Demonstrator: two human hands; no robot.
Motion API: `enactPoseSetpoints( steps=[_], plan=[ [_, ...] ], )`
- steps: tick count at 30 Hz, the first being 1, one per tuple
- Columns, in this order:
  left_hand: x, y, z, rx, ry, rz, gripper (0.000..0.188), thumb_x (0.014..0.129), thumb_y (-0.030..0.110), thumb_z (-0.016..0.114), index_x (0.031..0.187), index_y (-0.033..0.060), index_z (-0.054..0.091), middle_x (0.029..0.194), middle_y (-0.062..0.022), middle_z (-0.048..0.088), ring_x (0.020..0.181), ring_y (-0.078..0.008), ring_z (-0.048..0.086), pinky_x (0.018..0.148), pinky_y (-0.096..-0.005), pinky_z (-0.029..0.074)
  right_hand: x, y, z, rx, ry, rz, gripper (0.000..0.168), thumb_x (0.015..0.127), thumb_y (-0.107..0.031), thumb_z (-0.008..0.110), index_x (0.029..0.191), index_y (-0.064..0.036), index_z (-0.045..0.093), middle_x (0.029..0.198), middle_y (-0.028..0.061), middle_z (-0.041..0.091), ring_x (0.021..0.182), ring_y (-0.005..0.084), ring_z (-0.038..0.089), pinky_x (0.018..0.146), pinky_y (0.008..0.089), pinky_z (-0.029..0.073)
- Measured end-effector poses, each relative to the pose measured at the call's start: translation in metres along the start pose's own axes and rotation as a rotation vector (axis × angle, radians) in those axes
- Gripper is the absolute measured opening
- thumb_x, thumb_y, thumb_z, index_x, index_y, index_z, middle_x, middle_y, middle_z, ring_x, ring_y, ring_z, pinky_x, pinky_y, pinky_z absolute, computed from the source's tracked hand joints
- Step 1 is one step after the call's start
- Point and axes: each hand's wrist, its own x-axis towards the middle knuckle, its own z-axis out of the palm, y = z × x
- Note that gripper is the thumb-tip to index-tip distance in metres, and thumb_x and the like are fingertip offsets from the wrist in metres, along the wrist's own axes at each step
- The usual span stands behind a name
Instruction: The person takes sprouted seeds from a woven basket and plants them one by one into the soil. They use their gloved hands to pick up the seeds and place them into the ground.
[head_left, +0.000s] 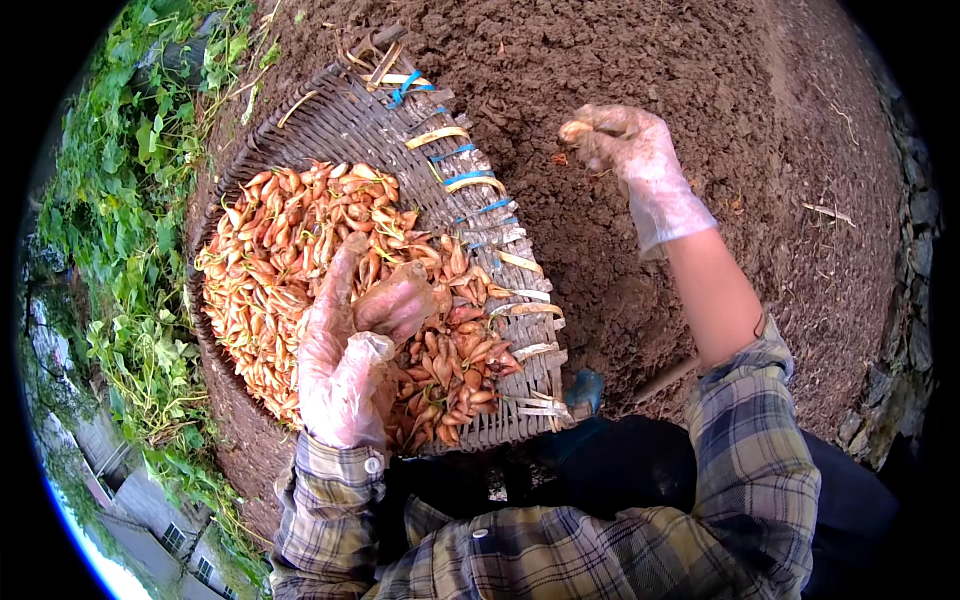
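A woven scoop-shaped basket (360, 124) lies before me, its straight edge bound with pale strips and blue plastic ties. Small orange-brown shallot bulbs (274, 259), some with green sprouts, are heaped inside it. Over the heap is my left hand (352, 360) in a thin, soiled clear glove. One finger stretches out and the others curl; whether bulbs are under them is hidden. My right hand (626, 150), also gloved, is above the soil to the right of the basket. A shallot bulb (575, 132) is pinched at its fingertips.
Loose brown soil (675, 67) spreads beyond and right of the basket. A wooden stick or handle (666, 379) rests near my legs, beside a blue shoe (585, 390). Leafy green vines (127, 210) grow at left; a stone wall (919, 262) edges the right.
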Motion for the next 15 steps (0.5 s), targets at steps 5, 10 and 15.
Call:
enactPoseSetpoints(
  steps=[5, 10, 15],
  plan=[
    [0.002, 0.001, 0.003, 0.019, 0.018, -0.052, 0.078, 0.085, 0.006, 0.058, 0.152, -0.0008, 0.019, 0.125, -0.0241, 0.060, 0.117, -0.0352, 0.060, 0.104, -0.0472, 0.044, 0.064, 0.015, -0.024, -0.448, 0.057, 0.012, 0.026, 0.084, -0.007, 0.073, 0.108, 0.002, 0.068, 0.102, 0.0133, 0.071, 0.079, 0.0141, 0.068, 0.062, 0.0251, 0.057],
    [0.009, -0.002, 0.003, 0.036, 0.025, -0.048, 0.082, 0.086, 0.014, 0.063, 0.152, -0.0008, 0.018, 0.126, -0.0238, 0.060, 0.117, -0.0344, 0.060, 0.104, -0.0460, 0.044, 0.096, 0.027, 0.003, -1.047, -0.068, -0.135, 0.021, 0.090, -0.017, 0.066, 0.109, -0.009, 0.068, 0.120, 0.0091, 0.066, 0.108, 0.0212, 0.063, 0.102, 0.0387, 0.047],
    [0.014, -0.002, 0.000, 0.118, 0.057, -0.080, 0.090, 0.084, 0.026, 0.070, 0.152, -0.0027, 0.017, 0.125, -0.0240, 0.061, 0.118, -0.0330, 0.059, 0.105, -0.0455, 0.043, 0.104, 0.032, 0.026, -0.933, -0.007, 0.011, 0.022, 0.089, -0.018, 0.060, 0.104, -0.004, 0.068, 0.110, 0.0168, 0.066, 0.105, 0.0319, 0.063, 0.091, 0.0423, 0.049]
  ],
)
